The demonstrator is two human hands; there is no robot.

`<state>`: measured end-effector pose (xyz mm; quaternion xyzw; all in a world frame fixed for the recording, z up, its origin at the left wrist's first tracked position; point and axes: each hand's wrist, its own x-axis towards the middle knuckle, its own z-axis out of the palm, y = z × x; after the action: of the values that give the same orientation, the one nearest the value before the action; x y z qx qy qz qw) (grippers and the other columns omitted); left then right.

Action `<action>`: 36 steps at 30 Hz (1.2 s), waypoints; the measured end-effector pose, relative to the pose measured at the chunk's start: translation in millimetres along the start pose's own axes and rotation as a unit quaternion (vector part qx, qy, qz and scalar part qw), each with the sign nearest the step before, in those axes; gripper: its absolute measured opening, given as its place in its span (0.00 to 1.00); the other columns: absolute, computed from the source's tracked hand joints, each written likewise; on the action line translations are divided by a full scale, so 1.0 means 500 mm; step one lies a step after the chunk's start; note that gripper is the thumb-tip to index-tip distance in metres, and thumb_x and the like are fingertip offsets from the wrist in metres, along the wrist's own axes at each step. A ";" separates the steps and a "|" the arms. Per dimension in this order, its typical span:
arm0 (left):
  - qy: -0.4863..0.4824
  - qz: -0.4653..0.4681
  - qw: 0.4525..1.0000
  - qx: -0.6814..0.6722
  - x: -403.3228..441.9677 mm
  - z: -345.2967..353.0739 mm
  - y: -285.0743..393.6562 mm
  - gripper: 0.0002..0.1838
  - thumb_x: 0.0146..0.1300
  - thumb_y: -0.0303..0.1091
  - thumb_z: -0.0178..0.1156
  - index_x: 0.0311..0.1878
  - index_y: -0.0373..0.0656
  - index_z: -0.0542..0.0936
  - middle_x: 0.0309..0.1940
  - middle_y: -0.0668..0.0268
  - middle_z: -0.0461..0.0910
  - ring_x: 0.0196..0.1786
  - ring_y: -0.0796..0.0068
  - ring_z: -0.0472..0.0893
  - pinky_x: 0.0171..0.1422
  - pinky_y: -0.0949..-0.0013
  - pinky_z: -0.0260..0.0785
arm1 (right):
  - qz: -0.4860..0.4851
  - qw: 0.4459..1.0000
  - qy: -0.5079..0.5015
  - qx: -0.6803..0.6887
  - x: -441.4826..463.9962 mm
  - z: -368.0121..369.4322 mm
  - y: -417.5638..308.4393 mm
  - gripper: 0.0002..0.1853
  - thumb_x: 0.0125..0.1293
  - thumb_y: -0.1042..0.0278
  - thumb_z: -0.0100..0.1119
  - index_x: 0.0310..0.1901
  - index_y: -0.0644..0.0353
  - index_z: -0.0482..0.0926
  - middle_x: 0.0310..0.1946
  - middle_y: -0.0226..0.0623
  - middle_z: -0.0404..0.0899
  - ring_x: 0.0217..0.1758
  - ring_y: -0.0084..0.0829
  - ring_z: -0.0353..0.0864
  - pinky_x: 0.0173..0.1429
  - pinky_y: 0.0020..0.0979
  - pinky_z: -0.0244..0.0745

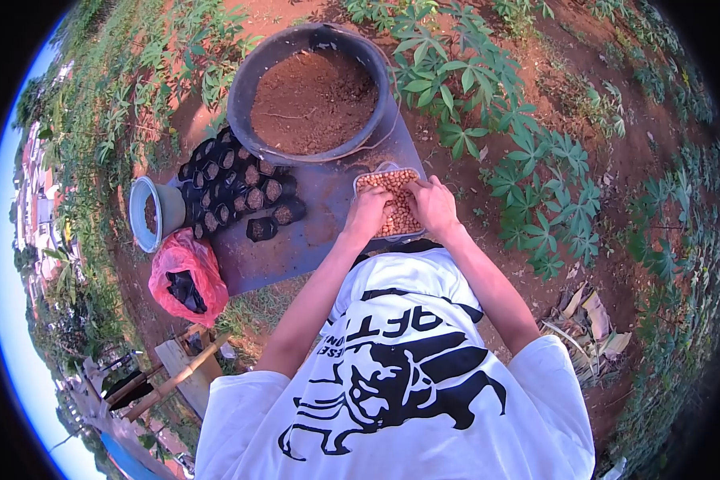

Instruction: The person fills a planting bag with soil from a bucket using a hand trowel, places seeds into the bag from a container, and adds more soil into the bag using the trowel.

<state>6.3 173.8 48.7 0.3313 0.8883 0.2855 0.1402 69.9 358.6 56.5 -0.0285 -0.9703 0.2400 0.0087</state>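
A clear plastic container (421, 233) full of small orange-tan seeds (398, 218) sits at the near right edge of the table, close to my body. My left hand (369, 210) is over its left side, fingers curled and touching the seeds. Over the right side is my right hand (434, 205), its fingers bent inward at the upper rim and closed together. Whatever the fingertips hold is too small or hidden to make out. The exact kind of seed cannot be told.
A large black tub (237, 104) of brown soil stands at the table's (296, 258) far side. Several soil-filled black planting bags (261, 229) are packed left of it. Further left are a pale blue bucket (170, 210) and a red plastic bag (165, 276). Leafy plants (456, 80) grow beyond.
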 end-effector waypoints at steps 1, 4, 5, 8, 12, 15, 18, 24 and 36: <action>-0.011 -0.003 1.000 -0.001 0.001 0.002 -0.003 0.11 0.63 0.26 0.65 0.48 0.39 0.87 0.49 0.54 0.85 0.57 0.49 0.81 0.65 0.53 0.75 | -0.005 1.000 -0.010 -0.006 -0.001 0.002 0.002 0.13 0.59 0.68 0.68 0.47 0.53 0.86 0.43 0.37 0.88 0.51 0.42 0.84 0.58 0.41 0.80; 0.003 -0.011 1.000 -0.019 -0.001 0.012 -0.013 0.10 0.63 0.24 0.63 0.47 0.39 0.87 0.46 0.52 0.84 0.55 0.47 0.82 0.63 0.51 0.75 | -0.016 0.999 -0.036 -0.016 -0.004 0.002 0.003 0.12 0.60 0.68 0.67 0.46 0.53 0.86 0.43 0.36 0.87 0.52 0.43 0.84 0.58 0.42 0.81; 0.007 -0.011 1.000 -0.025 -0.001 0.015 -0.017 0.11 0.63 0.23 0.63 0.47 0.39 0.87 0.46 0.51 0.84 0.54 0.47 0.82 0.61 0.51 0.76 | -0.016 0.999 -0.041 -0.014 -0.005 -0.002 0.004 0.13 0.59 0.68 0.68 0.47 0.53 0.86 0.43 0.38 0.88 0.51 0.43 0.84 0.58 0.42 0.81; 0.021 -0.018 0.998 -0.048 -0.004 0.013 -0.036 0.12 0.62 0.20 0.62 0.47 0.39 0.87 0.45 0.49 0.84 0.50 0.47 0.84 0.58 0.52 0.77 | -0.019 0.999 -0.045 -0.013 -0.005 0.011 0.013 0.15 0.59 0.68 0.69 0.49 0.53 0.86 0.42 0.39 0.88 0.49 0.44 0.85 0.58 0.43 0.81; 0.038 -0.022 0.995 -0.086 -0.005 -0.006 -0.033 0.13 0.62 0.17 0.60 0.46 0.39 0.87 0.46 0.49 0.85 0.49 0.48 0.85 0.55 0.54 0.79 | -0.011 0.999 -0.036 -0.001 -0.004 0.019 0.016 0.08 0.64 0.64 0.65 0.42 0.55 0.84 0.37 0.41 0.87 0.47 0.46 0.87 0.51 0.46 0.83; 0.051 -0.015 0.993 -0.104 -0.004 -0.015 -0.029 0.16 0.59 0.15 0.59 0.47 0.41 0.87 0.47 0.50 0.85 0.49 0.48 0.85 0.56 0.54 0.79 | -0.005 0.999 -0.029 0.023 -0.001 0.018 0.014 0.08 0.66 0.62 0.64 0.42 0.55 0.84 0.38 0.44 0.86 0.44 0.49 0.88 0.48 0.47 0.83; 0.084 -0.006 0.991 -0.106 -0.010 -0.017 -0.024 0.17 0.58 0.16 0.60 0.48 0.42 0.87 0.50 0.52 0.84 0.49 0.48 0.86 0.57 0.54 0.79 | 0.026 0.998 -0.032 0.048 -0.001 0.007 0.006 0.11 0.66 0.63 0.67 0.48 0.54 0.85 0.40 0.45 0.86 0.44 0.50 0.86 0.48 0.46 0.83; 0.042 -0.067 0.996 -0.049 -0.023 -0.006 -0.016 0.14 0.59 0.23 0.67 0.49 0.40 0.87 0.50 0.50 0.84 0.51 0.47 0.85 0.58 0.54 0.79 | -0.010 0.988 0.027 0.150 0.002 0.013 0.011 0.10 0.65 0.69 0.65 0.47 0.56 0.83 0.40 0.49 0.85 0.42 0.55 0.86 0.48 0.50 0.82; 0.029 -0.044 0.997 -0.063 -0.021 -0.009 -0.040 0.10 0.61 0.23 0.67 0.46 0.38 0.88 0.44 0.49 0.87 0.46 0.47 0.87 0.53 0.55 0.80 | -0.093 0.980 -0.084 0.154 0.009 0.011 0.013 0.14 0.57 0.72 0.70 0.47 0.59 0.85 0.47 0.44 0.83 0.47 0.49 0.86 0.52 0.43 0.83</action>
<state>2.0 152.5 40.8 0.2743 0.8859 0.3436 0.1477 65.7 361.9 48.8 0.0838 -0.9175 0.3861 -0.0463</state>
